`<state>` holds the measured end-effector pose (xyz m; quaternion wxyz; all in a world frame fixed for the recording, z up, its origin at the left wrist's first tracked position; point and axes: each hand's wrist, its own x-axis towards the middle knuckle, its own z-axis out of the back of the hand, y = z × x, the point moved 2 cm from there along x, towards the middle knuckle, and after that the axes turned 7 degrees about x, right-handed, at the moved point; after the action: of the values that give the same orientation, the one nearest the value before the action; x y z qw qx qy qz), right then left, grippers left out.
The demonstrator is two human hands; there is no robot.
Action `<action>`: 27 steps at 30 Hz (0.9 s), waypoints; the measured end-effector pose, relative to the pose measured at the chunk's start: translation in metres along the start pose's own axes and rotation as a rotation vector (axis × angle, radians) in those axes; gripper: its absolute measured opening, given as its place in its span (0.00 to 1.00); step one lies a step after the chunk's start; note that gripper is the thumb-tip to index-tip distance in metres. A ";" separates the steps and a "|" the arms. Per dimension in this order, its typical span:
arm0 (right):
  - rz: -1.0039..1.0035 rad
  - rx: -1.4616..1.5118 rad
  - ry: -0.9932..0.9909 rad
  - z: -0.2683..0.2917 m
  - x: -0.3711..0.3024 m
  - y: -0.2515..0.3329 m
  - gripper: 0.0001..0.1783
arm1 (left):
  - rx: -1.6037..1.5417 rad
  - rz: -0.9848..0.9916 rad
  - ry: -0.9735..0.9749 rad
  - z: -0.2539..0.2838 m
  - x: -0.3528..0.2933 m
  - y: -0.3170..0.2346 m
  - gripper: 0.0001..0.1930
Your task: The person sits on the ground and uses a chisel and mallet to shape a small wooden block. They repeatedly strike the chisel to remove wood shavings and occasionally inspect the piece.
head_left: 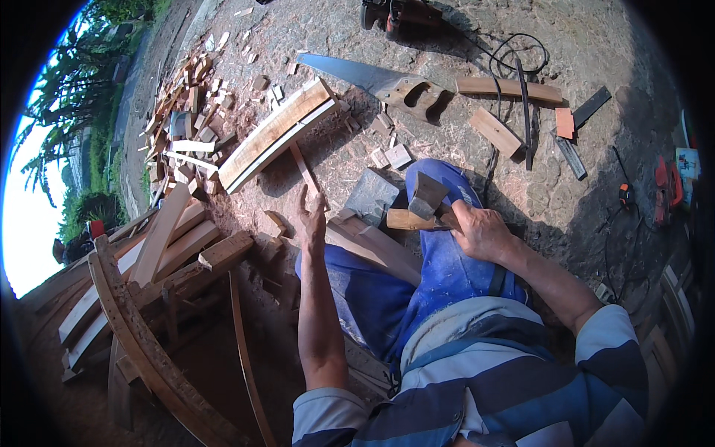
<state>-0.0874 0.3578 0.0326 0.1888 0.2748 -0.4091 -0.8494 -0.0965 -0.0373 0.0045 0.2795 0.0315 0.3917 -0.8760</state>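
Observation:
My right hand is wrapped round the handle of a hatchet over my right thigh. Its metal head faces forward, and a rounded wooden piece sticks out on the head's left side. My left hand is raised ahead of my left knee, fingers apart. A thin wood strip slants from a curved wooden piece down to those fingers; whether they touch it is unclear. Between my legs lies a thick wooden board, its far end beside a grey metal block.
A handsaw lies ahead on the ground. Offcuts are heaped at the far left, with stacked timber and a curved wooden frame nearer. A corded power tool, wood pieces and a square lie to the right.

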 end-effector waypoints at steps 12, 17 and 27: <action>-0.078 0.059 0.051 0.003 0.007 -0.010 0.21 | -0.230 0.413 -0.242 -0.079 -0.150 0.058 0.25; -0.197 0.124 0.125 0.010 0.008 -0.017 0.22 | -0.921 0.396 -0.151 -0.083 -0.156 0.091 0.22; -0.181 0.123 0.140 0.016 0.017 -0.016 0.22 | -0.200 0.737 -0.461 -0.117 -0.152 0.122 0.43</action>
<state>-0.1121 0.3676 0.0222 0.1223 0.3805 -0.4196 -0.8150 0.0756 0.0502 -0.1166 0.6549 -0.0541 0.3644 -0.6598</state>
